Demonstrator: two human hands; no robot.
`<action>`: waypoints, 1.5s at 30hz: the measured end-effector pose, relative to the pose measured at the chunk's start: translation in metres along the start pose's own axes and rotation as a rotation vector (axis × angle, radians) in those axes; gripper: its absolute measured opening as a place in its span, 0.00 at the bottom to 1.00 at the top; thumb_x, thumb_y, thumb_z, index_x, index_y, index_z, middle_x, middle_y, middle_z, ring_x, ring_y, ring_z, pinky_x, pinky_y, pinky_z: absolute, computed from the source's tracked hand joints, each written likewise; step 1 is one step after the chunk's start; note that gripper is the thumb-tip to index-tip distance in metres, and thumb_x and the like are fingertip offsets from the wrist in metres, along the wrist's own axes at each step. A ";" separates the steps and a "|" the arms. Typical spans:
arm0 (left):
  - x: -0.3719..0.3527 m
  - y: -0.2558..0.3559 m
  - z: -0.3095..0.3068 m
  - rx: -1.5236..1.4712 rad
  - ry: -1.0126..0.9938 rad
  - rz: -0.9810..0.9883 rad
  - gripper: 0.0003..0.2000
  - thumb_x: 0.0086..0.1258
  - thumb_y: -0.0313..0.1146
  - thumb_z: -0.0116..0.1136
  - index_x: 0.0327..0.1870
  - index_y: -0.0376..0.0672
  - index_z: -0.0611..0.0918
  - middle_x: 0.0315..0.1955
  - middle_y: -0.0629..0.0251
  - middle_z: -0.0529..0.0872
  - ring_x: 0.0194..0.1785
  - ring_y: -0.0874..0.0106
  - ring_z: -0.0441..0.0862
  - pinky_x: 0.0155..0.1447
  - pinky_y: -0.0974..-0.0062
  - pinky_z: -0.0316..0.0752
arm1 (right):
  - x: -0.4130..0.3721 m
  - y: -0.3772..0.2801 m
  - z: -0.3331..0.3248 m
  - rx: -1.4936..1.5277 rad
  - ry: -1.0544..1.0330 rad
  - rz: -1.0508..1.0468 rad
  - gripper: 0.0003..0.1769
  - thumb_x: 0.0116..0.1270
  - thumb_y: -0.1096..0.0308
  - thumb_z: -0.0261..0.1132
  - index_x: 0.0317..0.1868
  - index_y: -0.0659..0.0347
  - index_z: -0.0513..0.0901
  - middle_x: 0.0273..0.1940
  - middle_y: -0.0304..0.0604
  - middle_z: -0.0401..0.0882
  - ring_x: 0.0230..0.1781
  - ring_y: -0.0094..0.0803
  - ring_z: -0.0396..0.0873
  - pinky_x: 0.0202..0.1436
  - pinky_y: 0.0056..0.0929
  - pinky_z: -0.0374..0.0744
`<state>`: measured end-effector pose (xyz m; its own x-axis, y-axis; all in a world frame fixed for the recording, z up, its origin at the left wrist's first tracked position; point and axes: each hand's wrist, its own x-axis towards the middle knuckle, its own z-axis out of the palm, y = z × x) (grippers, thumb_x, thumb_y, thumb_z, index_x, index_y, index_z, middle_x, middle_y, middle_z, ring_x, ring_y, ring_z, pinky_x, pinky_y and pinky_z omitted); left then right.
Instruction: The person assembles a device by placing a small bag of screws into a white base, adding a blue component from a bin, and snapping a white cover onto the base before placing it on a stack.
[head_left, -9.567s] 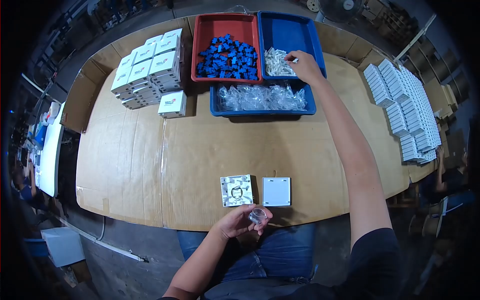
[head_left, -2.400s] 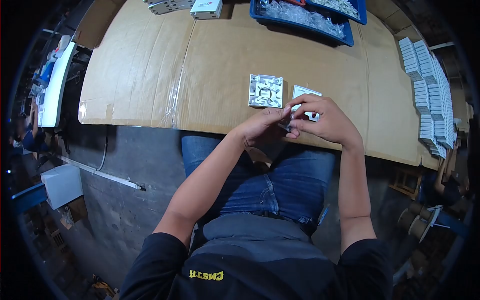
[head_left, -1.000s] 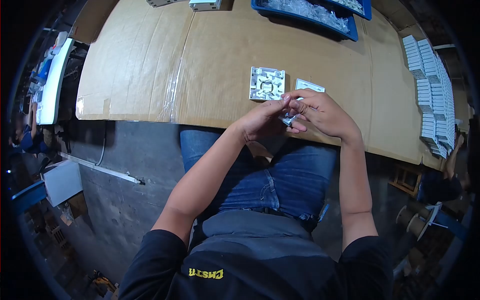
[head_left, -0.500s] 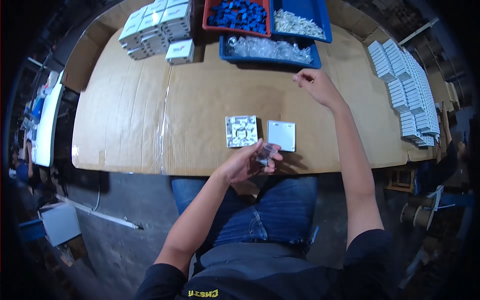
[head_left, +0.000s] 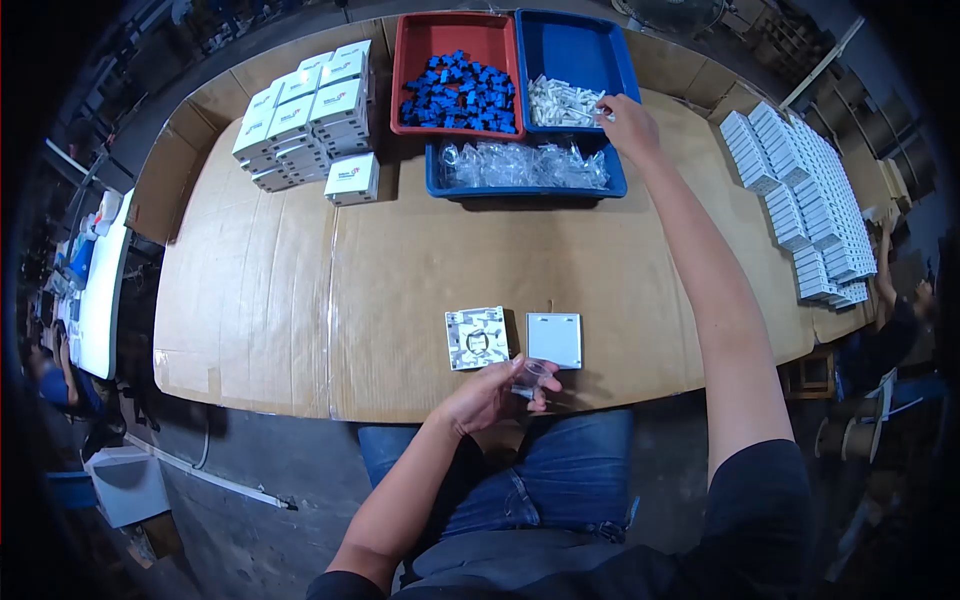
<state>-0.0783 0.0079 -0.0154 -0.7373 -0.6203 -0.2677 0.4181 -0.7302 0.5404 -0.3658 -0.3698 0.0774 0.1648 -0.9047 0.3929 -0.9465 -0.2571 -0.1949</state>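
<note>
Plainly, the largest thing is the cardboard-covered table, spread across the middle of the frame. At its right side stand long stacks of white units, and in the upper left a stack of white boxes. At upper centre a red tray sits beside a blue tray; just below them lies a lower blue tray, wider than it is deep.

The left hand, near the table's front edge at lower centre, is half curled, palm up, with a clear plastic piece held between thumb and fingers. The right hand, at upper centre-right, has its fingertips drawn together over the right edge of the blue tray; whether they pinch anything cannot be told.

A square white base with a round ring in its middle lies at lower centre, above the left hand, and a plain white square cover lies just to its right. Smaller again is the clear plastic piece. Crumpled clear pieces crowd the lower blue tray. Small blue parts are heaped in the red one, and slim white parts lie in the blue tray, beside the right fingertips.
</note>
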 end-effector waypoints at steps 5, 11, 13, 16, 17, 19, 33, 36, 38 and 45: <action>0.001 0.001 0.001 0.022 -0.003 -0.009 0.32 0.84 0.59 0.48 0.70 0.36 0.77 0.53 0.62 0.89 0.46 0.72 0.84 0.62 0.64 0.80 | 0.007 -0.003 0.012 -0.118 -0.004 -0.088 0.09 0.71 0.62 0.69 0.47 0.53 0.90 0.48 0.42 0.85 0.54 0.44 0.85 0.55 0.48 0.84; 0.001 0.001 0.001 0.007 -0.003 -0.008 0.32 0.85 0.58 0.47 0.70 0.35 0.77 0.52 0.61 0.89 0.47 0.72 0.84 0.63 0.65 0.80 | 0.005 0.006 0.023 -0.049 0.120 0.011 0.08 0.70 0.64 0.69 0.46 0.54 0.91 0.45 0.42 0.86 0.47 0.42 0.86 0.47 0.45 0.84; 0.000 0.001 0.002 0.018 -0.001 -0.004 0.32 0.85 0.57 0.47 0.70 0.34 0.76 0.52 0.61 0.89 0.48 0.72 0.84 0.63 0.65 0.80 | -0.002 0.004 0.015 0.354 0.120 0.211 0.08 0.70 0.66 0.70 0.46 0.58 0.90 0.42 0.39 0.86 0.41 0.35 0.84 0.41 0.38 0.82; 0.000 0.000 -0.001 0.006 -0.042 0.013 0.29 0.88 0.54 0.44 0.71 0.36 0.76 0.55 0.60 0.89 0.48 0.74 0.85 0.64 0.67 0.81 | -0.017 0.000 -0.009 1.572 0.052 0.565 0.12 0.72 0.67 0.74 0.52 0.64 0.88 0.41 0.34 0.86 0.31 0.16 0.73 0.31 0.19 0.69; 0.001 0.001 -0.001 0.009 -0.052 0.015 0.29 0.88 0.54 0.44 0.71 0.36 0.76 0.55 0.60 0.89 0.49 0.74 0.85 0.65 0.67 0.81 | -0.028 0.001 -0.019 1.667 0.064 0.521 0.13 0.74 0.66 0.73 0.54 0.63 0.87 0.43 0.34 0.86 0.32 0.16 0.73 0.31 0.19 0.69; 0.001 0.000 -0.001 0.012 -0.069 0.008 0.29 0.88 0.54 0.44 0.71 0.36 0.76 0.55 0.60 0.89 0.49 0.74 0.85 0.65 0.68 0.81 | -0.062 -0.022 -0.058 1.855 0.088 0.436 0.14 0.76 0.65 0.70 0.57 0.62 0.86 0.47 0.35 0.87 0.34 0.16 0.73 0.33 0.18 0.69; -0.007 -0.015 -0.008 -0.127 0.064 0.145 0.33 0.87 0.57 0.42 0.74 0.32 0.74 0.53 0.60 0.88 0.48 0.67 0.84 0.60 0.66 0.79 | -0.200 -0.086 -0.136 2.006 0.089 0.423 0.11 0.73 0.71 0.73 0.53 0.60 0.86 0.43 0.37 0.88 0.27 0.15 0.69 0.29 0.18 0.65; -0.010 -0.006 0.005 -0.304 0.078 0.262 0.30 0.88 0.54 0.43 0.73 0.36 0.76 0.53 0.62 0.87 0.46 0.70 0.82 0.56 0.70 0.79 | -0.238 -0.102 -0.128 1.808 0.135 0.455 0.10 0.71 0.73 0.74 0.51 0.62 0.86 0.40 0.36 0.88 0.24 0.13 0.68 0.27 0.17 0.63; -0.018 -0.001 0.016 -0.240 0.133 0.338 0.29 0.88 0.54 0.43 0.73 0.37 0.75 0.55 0.64 0.88 0.47 0.72 0.84 0.57 0.70 0.81 | -0.267 -0.125 -0.122 1.705 0.078 0.503 0.10 0.71 0.74 0.73 0.50 0.63 0.87 0.39 0.35 0.88 0.24 0.13 0.68 0.26 0.16 0.63; -0.043 0.005 0.045 -0.146 0.196 0.435 0.32 0.86 0.59 0.43 0.74 0.40 0.75 0.57 0.64 0.88 0.52 0.73 0.85 0.60 0.69 0.81 | -0.311 -0.177 -0.123 1.347 -0.104 0.337 0.05 0.71 0.75 0.73 0.45 0.64 0.91 0.29 0.29 0.82 0.27 0.11 0.70 0.29 0.16 0.66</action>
<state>-0.0679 0.0439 0.0352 -0.3699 -0.9084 -0.1950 0.7453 -0.4154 0.5215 -0.2837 -0.0012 0.0997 0.0606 -0.9933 0.0980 0.0385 -0.0958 -0.9947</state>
